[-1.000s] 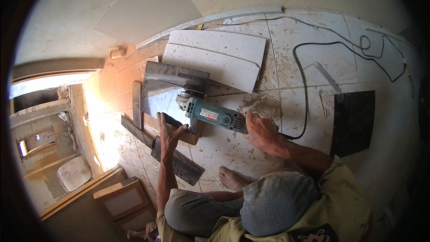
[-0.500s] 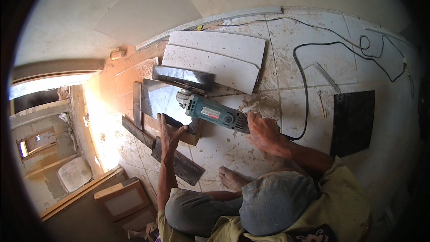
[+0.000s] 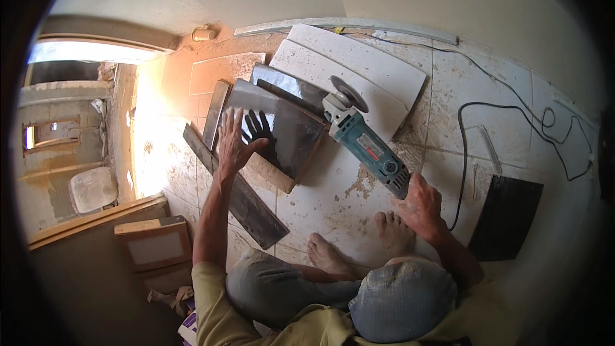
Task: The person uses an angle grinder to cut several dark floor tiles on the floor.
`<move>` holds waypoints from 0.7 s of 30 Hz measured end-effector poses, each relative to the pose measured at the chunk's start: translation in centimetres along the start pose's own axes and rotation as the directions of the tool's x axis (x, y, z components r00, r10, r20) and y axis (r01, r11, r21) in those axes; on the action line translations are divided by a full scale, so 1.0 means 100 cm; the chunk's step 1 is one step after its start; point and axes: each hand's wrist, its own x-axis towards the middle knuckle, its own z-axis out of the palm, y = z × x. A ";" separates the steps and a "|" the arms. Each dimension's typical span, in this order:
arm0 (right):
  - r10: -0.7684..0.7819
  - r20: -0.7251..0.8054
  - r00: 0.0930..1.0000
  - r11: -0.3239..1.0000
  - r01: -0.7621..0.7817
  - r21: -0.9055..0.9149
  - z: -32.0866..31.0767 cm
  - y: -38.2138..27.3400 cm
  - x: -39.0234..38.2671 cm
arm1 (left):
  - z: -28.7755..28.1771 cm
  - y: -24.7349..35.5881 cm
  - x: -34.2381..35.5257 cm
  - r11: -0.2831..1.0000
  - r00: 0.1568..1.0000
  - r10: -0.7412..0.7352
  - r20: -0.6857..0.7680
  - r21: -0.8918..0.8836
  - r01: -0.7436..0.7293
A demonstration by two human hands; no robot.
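Note:
My right hand (image 3: 419,205) is wrapped round the rear body of a teal angle grinder (image 3: 368,150). The grinder's cutting disc (image 3: 349,93) is lifted, overlapping the white tiles from this viewpoint. A glossy dark tile (image 3: 298,129) lies propped on a dusty block (image 3: 269,172). My left hand (image 3: 234,141), fingers stretched out, is at the tile's left side, and its dark reflection shows on the surface. Whether the palm touches the tile I cannot tell. Against the tile's far side sits a narrow dark tile piece (image 3: 288,86).
Two white tiles (image 3: 359,67) lie stacked beyond, near the wall. Dark strips (image 3: 253,211) lie to the left, a dark tile (image 3: 507,218) to the right. A black power cord (image 3: 462,154) loops across the dusty floor. Cardboard boxes (image 3: 154,243) stand at lower left. My bare feet (image 3: 327,256) are close by.
The grinder has come away from the tile edge and swung right, its disc now raised. My left hand has loosened from the tile's near edge and stretched out. The whole view has shifted.

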 end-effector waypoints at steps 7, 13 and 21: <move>0.177 -0.148 0.973 0.983 -0.182 -0.021 -0.023 0.005 0.000 | -0.012 0.040 0.080 0.908 0.872 0.367 0.324 0.079 -0.411; 0.254 -0.214 0.943 0.964 -0.264 -0.022 -0.032 0.007 0.000 | -0.019 0.048 0.104 0.787 0.761 0.535 0.366 0.110 -0.607; 0.284 -0.189 0.940 0.957 -0.289 0.001 -0.038 0.015 -0.003 | -0.090 0.015 0.042 0.850 0.834 0.509 0.214 0.026 -0.526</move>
